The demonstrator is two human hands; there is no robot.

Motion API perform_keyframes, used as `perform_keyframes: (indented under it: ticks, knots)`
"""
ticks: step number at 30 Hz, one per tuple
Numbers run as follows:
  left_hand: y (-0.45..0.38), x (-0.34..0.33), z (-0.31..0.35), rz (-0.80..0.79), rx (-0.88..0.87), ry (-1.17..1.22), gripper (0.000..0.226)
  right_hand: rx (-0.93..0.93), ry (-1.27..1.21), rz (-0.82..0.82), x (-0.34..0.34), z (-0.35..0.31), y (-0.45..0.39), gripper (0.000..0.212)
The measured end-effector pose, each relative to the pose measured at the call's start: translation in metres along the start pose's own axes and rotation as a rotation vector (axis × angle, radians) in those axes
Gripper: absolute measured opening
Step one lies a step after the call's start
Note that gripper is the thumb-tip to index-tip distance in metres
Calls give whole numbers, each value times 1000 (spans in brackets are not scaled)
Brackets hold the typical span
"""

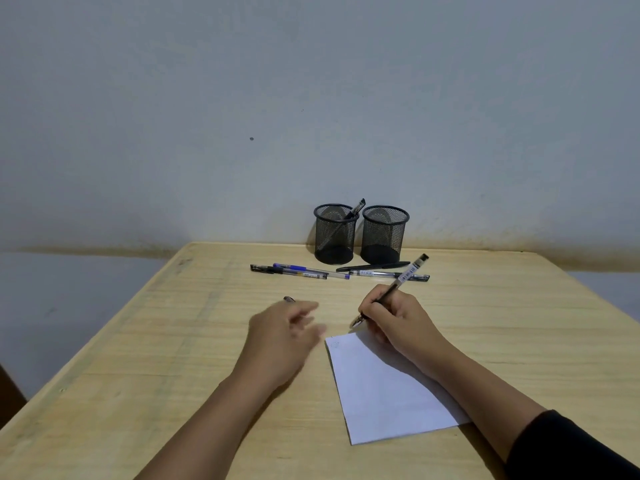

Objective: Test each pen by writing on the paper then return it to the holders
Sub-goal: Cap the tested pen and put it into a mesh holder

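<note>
1. The right hand is forming the working grip: its fingers are curling tightly around a clear-barrelled pen, pinching it low on the dark section near the tip.
2. The pen is tilting up and away, its capless tip hovering at the far corner of the white paper; whether it is touching the sheet is hard to tell.
3. The left hand is blurring with motion, fingers loosely spread and holding nothing; a small dark pen cap is lying on the table just beyond it.
4. A faint mark is showing at the paper's far left corner, too small to read.
5. 2 black round wire-mesh holders are standing side by side at the wall; the left 1 is holding 1 pen leaning inside.
6. 4 loose pens are lying in front of the holders, some crossing.
7. The table is showing pale wood grain.
8. A dark sleeve is covering the right forearm at the frame's edge.
</note>
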State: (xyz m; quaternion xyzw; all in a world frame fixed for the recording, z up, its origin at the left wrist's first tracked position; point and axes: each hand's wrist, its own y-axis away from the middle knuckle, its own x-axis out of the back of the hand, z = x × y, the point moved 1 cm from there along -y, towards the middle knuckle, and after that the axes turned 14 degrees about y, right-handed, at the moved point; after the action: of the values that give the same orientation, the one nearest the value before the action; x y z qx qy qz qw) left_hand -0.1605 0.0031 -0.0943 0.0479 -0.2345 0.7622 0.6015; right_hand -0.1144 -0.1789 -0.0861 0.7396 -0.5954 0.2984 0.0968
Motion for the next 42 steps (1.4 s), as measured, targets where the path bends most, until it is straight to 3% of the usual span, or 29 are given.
perform_keyframes:
  ticks: [3, 5, 8, 11, 18, 28, 33, 39, 42]
  knots:
    - [-28, 17, -4, 51, -59, -121, 36, -92, -239, 23, 5, -7, -5, 18]
    - [-43, 23, -12, -48, -68, -295, 40, -129, -350, 22, 8, -14, -10, 25]
    - [-54, 22, -19, -151, -38, -415, 27, -125, -357, 41, 10, -23, -16, 25]
    - [-56, 22, -13, -77, 20, -301, 17, -96, -380, 77, 7, -29, -18, 15]
    - [-39, 16, 14, 91, 64, 254, 18, 7, -347, 124, 4, -47, -22, 16]
    - [-28, 18, 42, 17, -18, 254, 25, 41, -388, 117, 6, -57, -17, 12]
    - [-21, 12, 46, 64, -16, 280, 28, 69, -414, 137, 6, -57, -8, 15]
    - [-5, 0, 37, 120, 55, 364, 28, 92, -352, 146, -4, -54, 6, 13]
    - [-6, 5, 34, 125, 132, 574, 22, 127, -273, 109, -3, -54, 9, 9]
